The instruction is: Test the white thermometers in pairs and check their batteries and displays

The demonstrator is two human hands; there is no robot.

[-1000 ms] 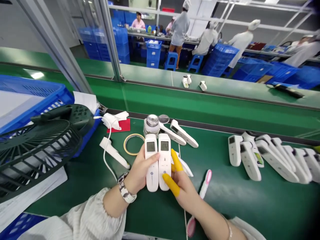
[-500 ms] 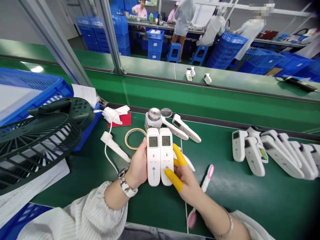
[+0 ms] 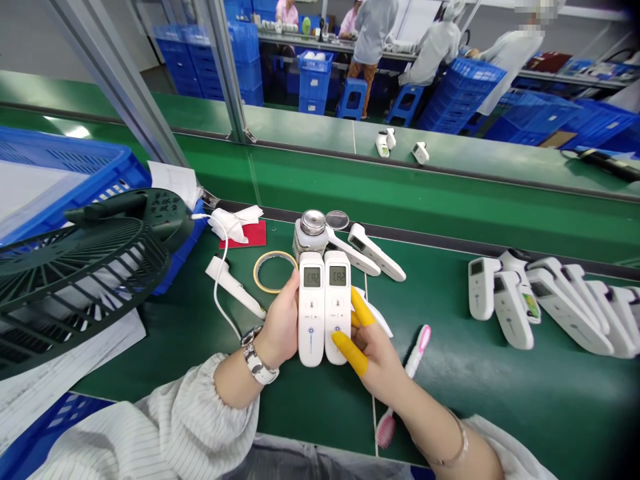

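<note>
Two white infrared thermometers stand side by side in my hands above the green bench, screens facing me and showing grey characters. My left hand (image 3: 281, 327) is closed around the left thermometer (image 3: 311, 347), its fingers mostly hidden behind it. With yellow finger cots on thumb and fingers, my right hand (image 3: 373, 350) grips the right thermometer (image 3: 338, 300), thumb on its front. Just behind them is a dispenser bottle (image 3: 311, 233) with a round metal top. Two more thermometers (image 3: 377, 253) lie beside that bottle. A pink and white brush (image 3: 416, 350) lies by my right forearm.
A dark green fan (image 3: 100, 247) and a blue crate (image 3: 115, 160) crowd the left side. A tape roll (image 3: 257, 275) and another thermometer (image 3: 235, 287) lie near my left hand. Several thermometers (image 3: 570, 307) are grouped at the right. Co-workers are beyond the far ledge.
The view has shifted slightly, so the bench appears a little higher and further right. Both screens' characters show darker and clearer now. My hands keep the same grip.
</note>
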